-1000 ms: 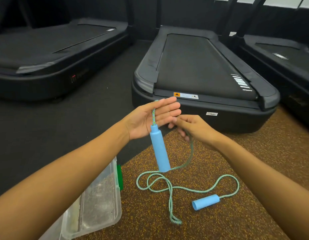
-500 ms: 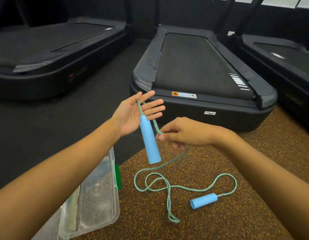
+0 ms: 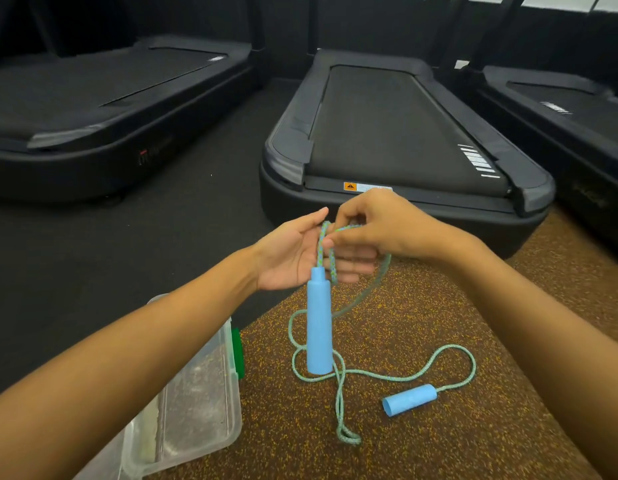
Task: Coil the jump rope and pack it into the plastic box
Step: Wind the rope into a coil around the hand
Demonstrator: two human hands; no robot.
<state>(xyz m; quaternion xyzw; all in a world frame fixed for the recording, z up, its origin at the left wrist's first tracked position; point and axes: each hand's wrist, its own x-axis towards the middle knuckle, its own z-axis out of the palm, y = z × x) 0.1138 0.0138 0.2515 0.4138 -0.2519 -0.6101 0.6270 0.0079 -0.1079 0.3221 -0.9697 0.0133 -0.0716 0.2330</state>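
A jump rope with a teal cord point(image 3: 376, 375) and two light blue handles. One blue handle point(image 3: 319, 323) hangs upright from cord looped over my left hand point(image 3: 293, 252), whose fingers are spread. My right hand point(image 3: 380, 225) pinches the cord right at those fingers. From there the cord runs down to loose loops on the speckled brown mat. The second blue handle point(image 3: 409, 400) lies on the mat at the right. A clear plastic box point(image 3: 196, 393) with a green latch sits on the floor at lower left, partly hidden by my left forearm.
A black treadmill point(image 3: 387, 133) stands straight ahead, its rear end just beyond my hands. Two more treadmills flank it, one on the left point(image 3: 93, 109) and one on the right point(image 3: 560, 109). Dark flooring point(image 3: 162, 244) lies left of the brown mat point(image 3: 421, 445).
My right hand has swung down and back up to my left fingers, laying a turn of cord over them. The hanging handle swayed with my left hand.
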